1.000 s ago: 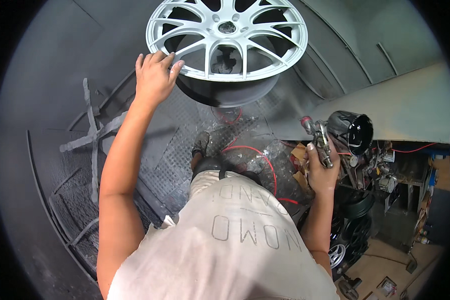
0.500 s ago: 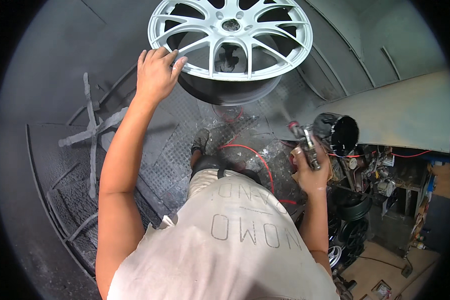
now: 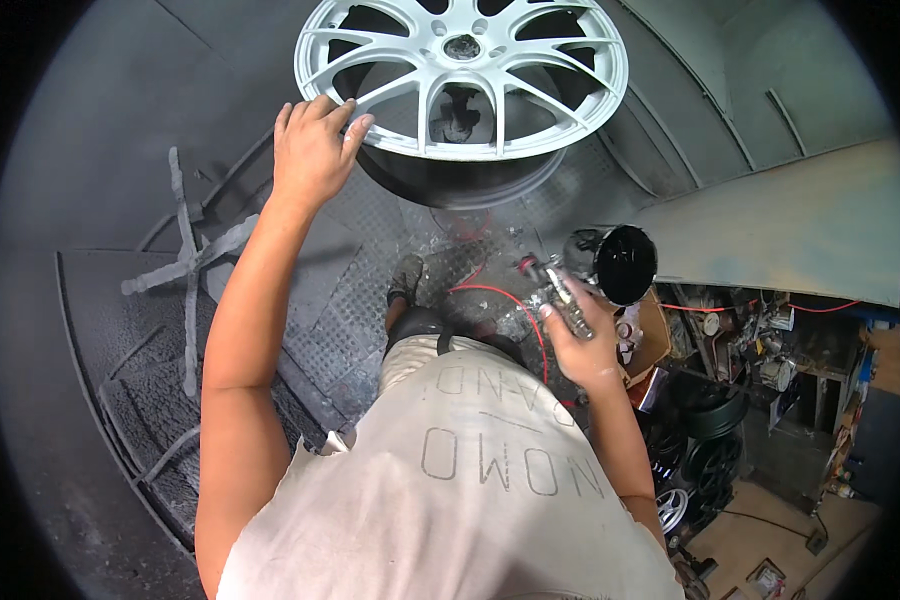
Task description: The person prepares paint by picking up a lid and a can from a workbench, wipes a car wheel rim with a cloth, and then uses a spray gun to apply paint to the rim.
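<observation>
A white multi-spoke wheel rim (image 3: 460, 100) is at the top of the head view, with its spoked face showing and its dark barrel below. My left hand (image 3: 315, 150) is at its lower left edge, the fingers curled over the outer lip and the thumb lying near the face. On the right, my right hand (image 3: 585, 335) is closed around a metal spray gun (image 3: 560, 295). The gun's red-tipped nozzle points up and left, toward the space below the rim. A dark, glossy paint cup (image 3: 625, 265) is on the gun's far right, its round opening facing me.
Grey booth walls surround the rim. A grey, paint-crusted cross-shaped stand (image 3: 188, 262) lies at the left. A red hose (image 3: 510, 297) curves over the patterned floor near my foot. Cluttered shelves (image 3: 770, 350), a cardboard box (image 3: 650, 340) and dark wheels (image 3: 710, 450) are at the right.
My right hand has moved left and slightly down with the spray gun and its cup, uncovering the cardboard box. My left hand and the wheel rim look nearly unchanged.
</observation>
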A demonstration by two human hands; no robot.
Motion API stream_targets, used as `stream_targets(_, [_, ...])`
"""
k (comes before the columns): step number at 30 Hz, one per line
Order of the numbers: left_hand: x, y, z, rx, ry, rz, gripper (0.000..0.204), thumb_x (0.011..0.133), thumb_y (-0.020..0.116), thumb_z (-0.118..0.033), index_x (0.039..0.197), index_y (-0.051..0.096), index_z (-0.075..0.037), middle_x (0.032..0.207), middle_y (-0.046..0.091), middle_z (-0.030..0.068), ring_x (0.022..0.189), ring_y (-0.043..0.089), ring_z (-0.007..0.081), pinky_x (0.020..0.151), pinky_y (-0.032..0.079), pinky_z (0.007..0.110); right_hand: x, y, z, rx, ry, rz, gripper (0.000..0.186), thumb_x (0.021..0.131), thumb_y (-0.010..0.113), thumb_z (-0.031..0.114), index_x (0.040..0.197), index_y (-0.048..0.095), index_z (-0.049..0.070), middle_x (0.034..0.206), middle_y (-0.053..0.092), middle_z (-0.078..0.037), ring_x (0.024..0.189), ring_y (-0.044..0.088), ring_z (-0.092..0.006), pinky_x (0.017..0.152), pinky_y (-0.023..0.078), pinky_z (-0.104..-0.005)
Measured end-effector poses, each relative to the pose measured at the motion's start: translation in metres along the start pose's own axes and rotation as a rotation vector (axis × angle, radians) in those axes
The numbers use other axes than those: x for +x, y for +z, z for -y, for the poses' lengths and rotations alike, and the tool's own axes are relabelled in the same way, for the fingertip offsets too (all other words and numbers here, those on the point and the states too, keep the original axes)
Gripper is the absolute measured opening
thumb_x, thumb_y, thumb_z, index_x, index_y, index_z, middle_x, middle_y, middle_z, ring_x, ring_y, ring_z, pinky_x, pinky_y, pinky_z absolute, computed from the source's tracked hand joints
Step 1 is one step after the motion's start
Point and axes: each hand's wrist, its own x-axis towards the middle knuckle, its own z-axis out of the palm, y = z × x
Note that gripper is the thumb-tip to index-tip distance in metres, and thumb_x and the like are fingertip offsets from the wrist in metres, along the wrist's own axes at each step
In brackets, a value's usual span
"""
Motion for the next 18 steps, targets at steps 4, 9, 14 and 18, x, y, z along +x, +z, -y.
stream_targets(4, [-0.002,0.003,0.004,0.0,0.035,-0.038,0.045,0.101,0.062,-0.044,0.122,0.076,-0.008,0.11,0.068,0.0088,0.111,0.062,0.0315,0.115,0.037,0.059,0.007,-0.012,-0.034,-0.03,0.043,-0.173,0.044,0.096,0.069,0.011,0.137,0.062,-0.003,0.126,0.071,-0.023,0.119,0.069,-0.0268,0.105,0.049,-0.0375])
stream_targets(9, [-0.001,-0.001,0.003,0.045,0.026,0.001,0.042,0.103,0.059,-0.042,0.127,0.074,-0.011,0.115,0.067,0.0086,0.119,0.06,0.0322,0.117,0.034,0.057,0.018,-0.016,-0.053,0.049,0.104,-0.209,0.047,0.095,0.072,0.01,0.137,0.062,-0.006,0.119,0.073,-0.021,0.112,0.069,-0.0236,0.102,0.05,-0.0349])
stream_targets(14, [0.0,0.003,0.005,0.12,0.051,-0.028,0.043,0.104,0.057,-0.043,0.128,0.074,-0.012,0.12,0.068,0.0088,0.128,0.056,0.032,0.119,0.031,0.06,0.01,0.004,-0.024,0.143,0.272,0.107,0.05,0.094,0.072,0.015,0.14,0.061,-0.002,0.092,0.072,-0.006,0.082,0.067,-0.0127,0.079,0.054,-0.0293])
stream_targets(18, [0.002,0.003,0.007,0.16,0.046,-0.015,0.044,0.104,0.056,-0.044,0.129,0.074,-0.013,0.123,0.068,0.0091,0.132,0.055,0.0321,0.12,0.029,0.062,0.012,0.015,-0.024,0.073,0.155,0.181,0.05,0.093,0.072,0.018,0.139,0.062,0.002,0.116,0.073,-0.019,0.107,0.072,-0.0263,0.096,0.052,-0.0352])
